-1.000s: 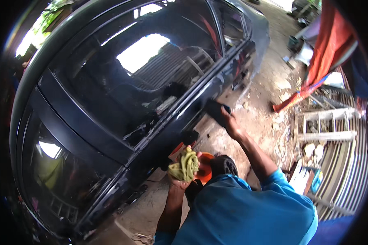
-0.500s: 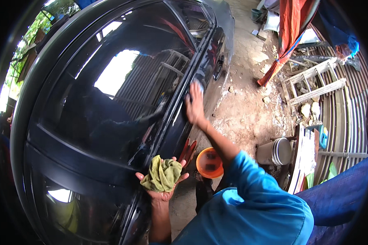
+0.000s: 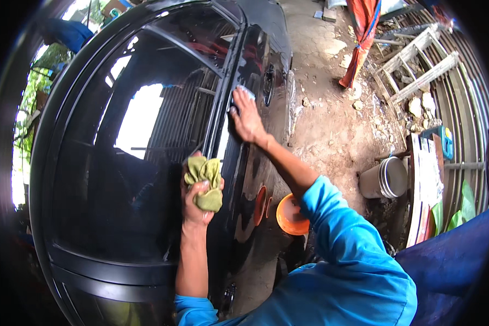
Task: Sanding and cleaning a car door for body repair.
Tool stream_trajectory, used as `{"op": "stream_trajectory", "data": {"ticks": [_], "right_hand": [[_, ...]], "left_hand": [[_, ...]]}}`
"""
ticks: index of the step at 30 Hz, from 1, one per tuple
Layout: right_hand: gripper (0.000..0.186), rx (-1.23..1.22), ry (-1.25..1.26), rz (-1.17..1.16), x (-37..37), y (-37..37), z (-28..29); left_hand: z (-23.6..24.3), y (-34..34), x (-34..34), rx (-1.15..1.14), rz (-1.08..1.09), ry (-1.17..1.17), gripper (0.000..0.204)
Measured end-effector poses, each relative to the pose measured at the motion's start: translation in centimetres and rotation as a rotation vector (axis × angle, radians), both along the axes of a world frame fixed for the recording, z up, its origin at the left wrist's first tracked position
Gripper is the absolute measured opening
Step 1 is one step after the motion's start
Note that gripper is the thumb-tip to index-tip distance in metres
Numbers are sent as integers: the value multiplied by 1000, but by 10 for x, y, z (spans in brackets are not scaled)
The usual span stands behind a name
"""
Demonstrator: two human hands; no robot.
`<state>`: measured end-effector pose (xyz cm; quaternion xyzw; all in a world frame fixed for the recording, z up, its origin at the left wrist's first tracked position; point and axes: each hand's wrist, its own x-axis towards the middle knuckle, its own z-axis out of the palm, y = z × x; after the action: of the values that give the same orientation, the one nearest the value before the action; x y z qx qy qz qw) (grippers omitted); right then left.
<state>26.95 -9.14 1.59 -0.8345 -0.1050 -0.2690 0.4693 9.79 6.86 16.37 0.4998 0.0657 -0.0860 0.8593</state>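
Observation:
My left hand (image 3: 196, 202) is closed around a bunched yellow-green cloth (image 3: 205, 176), raised over the lower edge of a dark car's side window (image 3: 130, 217). Fingers and thumb wrap the cloth from below. Farther forward, my right hand (image 3: 248, 120) lies against the glossy black door panel (image 3: 232, 157), just under the window trim. Beneath its fingertips shows a thin pale blue-grey piece (image 3: 246, 92), mostly covered, so its kind is unclear. A door handle (image 3: 268, 84) sits a little beyond that hand.
An orange basin (image 3: 282, 224) of cloudy water stands on the ground beside the car. To the right are a whitish bucket (image 3: 368, 183), a wooden ladder (image 3: 425, 81), stones (image 3: 415, 106) and a teal container (image 3: 446, 142). An orange-red tarp (image 3: 360, 43) hangs ahead; a blue one (image 3: 445, 266) is at lower right.
My left hand has gone from holding the cloth on an open palm to gripping it, and moved forward. My right hand has slid forward along the door. The view has shifted forward along the car.

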Motion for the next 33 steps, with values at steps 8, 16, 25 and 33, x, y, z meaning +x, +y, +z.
{"op": "stream_trajectory", "data": {"ticks": [8, 16, 25, 33], "right_hand": [[68, -130, -20, 366, -76, 26, 17], [69, 25, 138, 239, -87, 44, 4], [59, 111, 97, 28, 41, -12, -5], [73, 225, 109, 127, -90, 26, -22]], "left_hand": [[-19, -21, 84, 698, -99, -479, 23], [-19, -30, 124, 1127, -37, -980, 23], [-43, -39, 145, 1171, -32, -885, 25], [-43, -32, 144, 1181, -64, -786, 25]]}}
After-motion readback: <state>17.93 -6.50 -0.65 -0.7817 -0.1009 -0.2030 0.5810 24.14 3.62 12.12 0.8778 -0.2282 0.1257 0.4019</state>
